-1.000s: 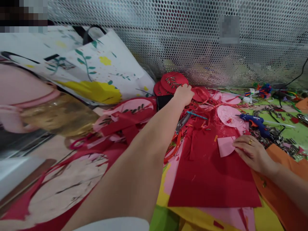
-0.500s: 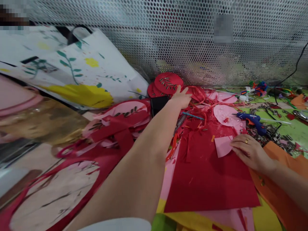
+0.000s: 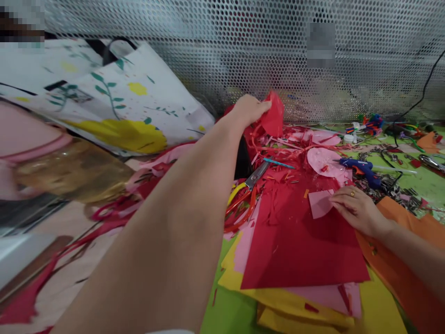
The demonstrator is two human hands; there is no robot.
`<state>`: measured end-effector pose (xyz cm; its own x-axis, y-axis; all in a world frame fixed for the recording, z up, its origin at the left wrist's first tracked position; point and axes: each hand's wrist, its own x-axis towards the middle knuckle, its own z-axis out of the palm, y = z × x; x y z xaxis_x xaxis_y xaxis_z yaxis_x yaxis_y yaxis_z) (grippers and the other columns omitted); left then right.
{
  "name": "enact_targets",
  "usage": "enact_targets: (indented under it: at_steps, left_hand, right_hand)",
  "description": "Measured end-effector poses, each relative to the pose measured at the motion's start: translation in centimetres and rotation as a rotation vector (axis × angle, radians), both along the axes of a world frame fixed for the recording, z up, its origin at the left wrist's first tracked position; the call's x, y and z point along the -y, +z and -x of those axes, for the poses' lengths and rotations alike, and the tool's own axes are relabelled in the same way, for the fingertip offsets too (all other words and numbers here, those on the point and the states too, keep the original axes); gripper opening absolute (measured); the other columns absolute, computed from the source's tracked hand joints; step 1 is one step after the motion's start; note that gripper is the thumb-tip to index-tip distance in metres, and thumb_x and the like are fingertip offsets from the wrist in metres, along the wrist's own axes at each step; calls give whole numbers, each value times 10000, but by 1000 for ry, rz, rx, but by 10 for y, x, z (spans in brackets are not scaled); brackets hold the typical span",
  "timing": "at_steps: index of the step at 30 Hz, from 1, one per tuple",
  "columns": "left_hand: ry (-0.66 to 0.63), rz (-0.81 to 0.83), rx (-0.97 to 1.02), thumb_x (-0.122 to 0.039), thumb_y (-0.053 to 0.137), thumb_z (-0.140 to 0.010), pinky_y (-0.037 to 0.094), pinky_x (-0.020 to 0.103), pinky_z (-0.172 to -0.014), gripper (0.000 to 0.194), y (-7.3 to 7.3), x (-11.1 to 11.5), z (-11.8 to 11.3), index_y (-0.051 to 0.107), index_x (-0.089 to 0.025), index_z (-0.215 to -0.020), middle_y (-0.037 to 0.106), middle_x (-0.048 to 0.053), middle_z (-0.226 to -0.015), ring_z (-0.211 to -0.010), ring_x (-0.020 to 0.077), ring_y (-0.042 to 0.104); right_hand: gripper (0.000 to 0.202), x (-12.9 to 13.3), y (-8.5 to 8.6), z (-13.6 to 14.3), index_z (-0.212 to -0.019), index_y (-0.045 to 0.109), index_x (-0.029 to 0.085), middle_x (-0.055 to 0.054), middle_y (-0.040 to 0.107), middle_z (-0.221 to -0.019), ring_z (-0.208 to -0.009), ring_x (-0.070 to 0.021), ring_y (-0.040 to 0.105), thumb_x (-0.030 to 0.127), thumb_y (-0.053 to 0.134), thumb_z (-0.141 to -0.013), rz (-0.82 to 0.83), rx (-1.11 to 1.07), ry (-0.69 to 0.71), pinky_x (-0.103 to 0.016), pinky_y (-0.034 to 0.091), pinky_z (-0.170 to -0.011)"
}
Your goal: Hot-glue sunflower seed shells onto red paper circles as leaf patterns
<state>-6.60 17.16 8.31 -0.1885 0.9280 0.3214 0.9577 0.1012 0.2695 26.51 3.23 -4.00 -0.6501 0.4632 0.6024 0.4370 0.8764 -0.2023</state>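
At the back centre, my left hand (image 3: 251,109) is closed on a red felt piece (image 3: 274,113), which is lifted upright in front of the mesh. My right hand (image 3: 356,208), with a ring on one finger, pinches the edge of a small pink felt piece (image 3: 320,204). That pink piece rests over a large red felt sheet (image 3: 302,260). Scissors (image 3: 257,175) with yellow handles lie left of the sheet, beside orange-red handles (image 3: 243,217). A pink round piece (image 3: 324,162) lies behind the small pink one.
A perforated metal mesh (image 3: 264,51) closes off the back. A flowered white bag (image 3: 146,102) leans at the left. On the right are a blue glue gun (image 3: 363,169), many small metal clips (image 3: 403,190) and orange felt (image 3: 417,215). Yellow felt (image 3: 292,306) lies in front.
My left hand has closed and raised a red felt piece from the back pile. The yellow-handled scissors now show more fully. My right hand has barely moved.
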Motion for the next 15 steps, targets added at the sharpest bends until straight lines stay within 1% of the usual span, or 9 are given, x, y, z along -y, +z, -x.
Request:
enact_targets:
  at_steps: [1,3,4,6,8,9,10,12,15]
  left_hand:
    - [35,4,-46,-386,402,-870,445,314,-822,433,5,4,-5,676,-70,-982,685,133,-952,-971,253,610]
    - [60,-7,-125,-378,331,-914,414,316,-892,487,15,11,-13,662,-34,-1011,668,150,-1029,-1041,247,578]
    - [56,-11,-152,-361,320,-923,395,329,-926,488,20,14,-16,654,-20,-1026,657,159,-1065,-1075,252,560]
    - [15,13,-203,-298,391,-904,347,369,-987,406,26,16,-21,659,-12,-1008,646,165,-1102,-1126,270,525]
    - [-63,79,-265,-186,510,-830,304,397,-1025,255,29,16,-25,688,-40,-940,665,138,-1079,-1135,272,516]
    - [-106,114,-294,-124,545,-787,291,402,-1035,210,31,15,-27,699,-60,-915,677,117,-1060,-1128,263,519]
    - [-143,142,-319,-71,559,-754,285,404,-1040,214,32,15,-30,706,-80,-910,685,96,-1047,-1117,251,525]
    - [-186,159,-354,-9,547,-728,294,410,-1034,284,35,14,-35,708,-106,-940,686,76,-1052,-1099,238,534]
    - [-202,98,-369,-3,515,-746,303,427,-1024,366,41,16,-42,686,-137,-1041,646,81,-1138,-1130,252,513]
  right_hand:
    - [173,0,-1,0,-899,653,217,-61,700,-818,-786,-180,645,186,485,-867,-1,-2,-7,-373,534,-757]
    - [185,-1,-2,0,-895,659,220,-64,700,-814,-793,-184,645,195,477,-870,1,-2,-16,-383,532,-766]
    - [185,-1,-3,0,-894,658,219,-65,700,-818,-802,-187,644,196,477,-868,2,-1,-17,-388,530,-773]
    - [175,-2,-4,-1,-889,653,214,-65,699,-824,-811,-189,638,187,482,-862,-2,1,-15,-390,526,-783]
    - [156,-2,-4,-1,-879,645,205,-65,695,-825,-805,-188,629,180,493,-857,-11,10,-13,-380,525,-779]
    - [146,-3,-4,-1,-875,642,198,-66,694,-821,-798,-186,625,177,498,-855,-17,16,-10,-373,525,-771]
    - [138,-3,-3,-1,-872,638,193,-67,692,-815,-788,-185,621,173,503,-854,-22,22,-6,-364,526,-760]
    - [131,-3,-2,0,-874,631,188,-68,689,-804,-776,-181,616,162,505,-852,-22,30,5,-348,526,-739]
    - [127,-2,-1,0,-882,622,196,-69,688,-808,-782,-181,618,158,505,-850,-9,24,15,-341,520,-734]
